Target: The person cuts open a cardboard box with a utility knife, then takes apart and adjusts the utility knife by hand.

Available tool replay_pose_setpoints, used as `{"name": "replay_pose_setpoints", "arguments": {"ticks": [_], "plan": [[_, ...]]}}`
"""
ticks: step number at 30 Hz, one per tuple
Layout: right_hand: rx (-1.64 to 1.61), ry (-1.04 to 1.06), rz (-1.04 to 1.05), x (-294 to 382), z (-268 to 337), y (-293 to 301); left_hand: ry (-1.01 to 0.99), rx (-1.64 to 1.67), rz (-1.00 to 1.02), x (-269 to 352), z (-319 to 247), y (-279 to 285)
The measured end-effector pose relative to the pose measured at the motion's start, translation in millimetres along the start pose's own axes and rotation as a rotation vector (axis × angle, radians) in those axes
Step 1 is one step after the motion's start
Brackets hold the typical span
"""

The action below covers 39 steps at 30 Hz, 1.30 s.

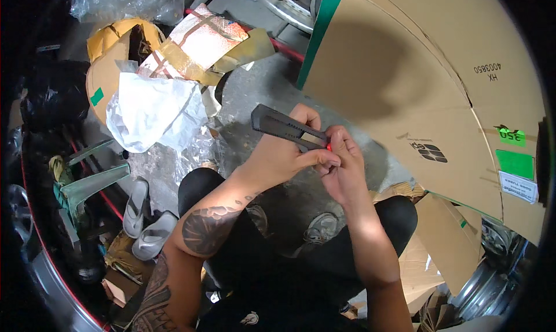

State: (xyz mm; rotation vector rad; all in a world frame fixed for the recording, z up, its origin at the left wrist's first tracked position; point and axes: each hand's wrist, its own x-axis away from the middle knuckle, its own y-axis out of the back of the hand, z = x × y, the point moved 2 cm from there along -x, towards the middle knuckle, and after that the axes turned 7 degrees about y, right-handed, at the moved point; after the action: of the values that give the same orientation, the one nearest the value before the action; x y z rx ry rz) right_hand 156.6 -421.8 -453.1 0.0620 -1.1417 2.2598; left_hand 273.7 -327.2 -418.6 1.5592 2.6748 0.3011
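Note:
My left hand (280, 157) is wrapped around a dark grey box cutter (276, 122), a snap-off style utility knife. Its broad end points up and to the left. At the other end, a small red part (329, 147) shows between my hands. My right hand (343, 167) pinches that end, with thumb and fingers closed about the red part; the fingers hide most of it. I cannot make out a blade. Just beyond my right hand stands a large flattened cardboard box (369, 67) with printed marks and a green edge.
At the upper left lie a crumpled white plastic bag (156, 110) and taped cardboard scraps (208, 36). Grey slippers (154, 234) rest on the concrete floor at left, near a green metal stand (93, 184). Metal wheel rims (482, 295) sit at lower right, beside more cardboard (449, 241).

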Motion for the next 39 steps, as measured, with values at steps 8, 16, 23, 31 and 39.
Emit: {"name": "replay_pose_setpoints", "arguments": {"ticks": [8, 16, 23, 31, 39], "plan": [[0.201, 0.241, -0.088, -2.9, -1.3, -4.1, 0.137, -0.168, 0.094, 1.4, -11.9, -8.0], [0.297, 0.265, -0.131, -4.9, -6.1, -1.9, 0.087, -0.151, 0.02, 3.0, -2.0, -9.9], [-0.013, -0.097, -0.027, 0.9, -2.3, 5.4, 0.128, -0.044, -0.102, 1.0, -8.3, -1.1], [0.035, -0.161, 0.163, 2.7, 19.2, 1.9, 0.212, 0.332, -0.061, -3.2, -5.2, 4.3], [0.144, -0.181, 0.186, 7.9, 30.2, -6.9, 0.226, 0.395, 0.019, -5.5, -3.0, 9.6]]}}
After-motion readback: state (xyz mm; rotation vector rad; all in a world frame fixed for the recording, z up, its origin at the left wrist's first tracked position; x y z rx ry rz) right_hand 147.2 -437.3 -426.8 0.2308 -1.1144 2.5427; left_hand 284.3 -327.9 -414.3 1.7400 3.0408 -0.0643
